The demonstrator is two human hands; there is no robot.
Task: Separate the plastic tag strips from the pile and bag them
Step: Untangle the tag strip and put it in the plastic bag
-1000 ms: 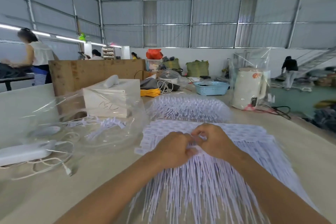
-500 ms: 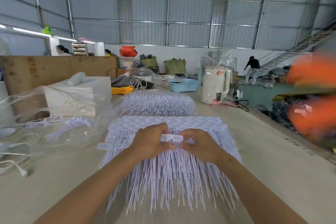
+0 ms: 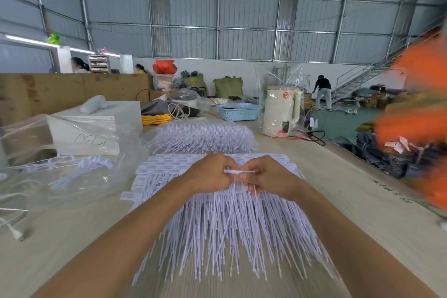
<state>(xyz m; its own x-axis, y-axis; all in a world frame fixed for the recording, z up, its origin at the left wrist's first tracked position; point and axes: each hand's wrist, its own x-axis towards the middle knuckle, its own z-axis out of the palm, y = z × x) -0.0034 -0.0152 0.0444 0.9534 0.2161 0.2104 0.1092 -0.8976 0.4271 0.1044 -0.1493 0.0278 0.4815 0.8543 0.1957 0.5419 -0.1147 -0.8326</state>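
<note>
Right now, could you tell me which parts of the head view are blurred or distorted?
Head view: the orange shape at the right edge is smeared by motion; the tag strip tails streak toward the bottom; wide-angle lens bows the wall beams; both hands are fairly sharp.

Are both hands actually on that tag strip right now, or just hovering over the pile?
Touching. The head view shows the left hand and right hand each pinching an end of the tag strip, lifted above the pile.

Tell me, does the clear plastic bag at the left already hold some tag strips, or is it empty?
Not empty. A few white strips show through the clear plastic bag, which lies slumped on the table.
</note>
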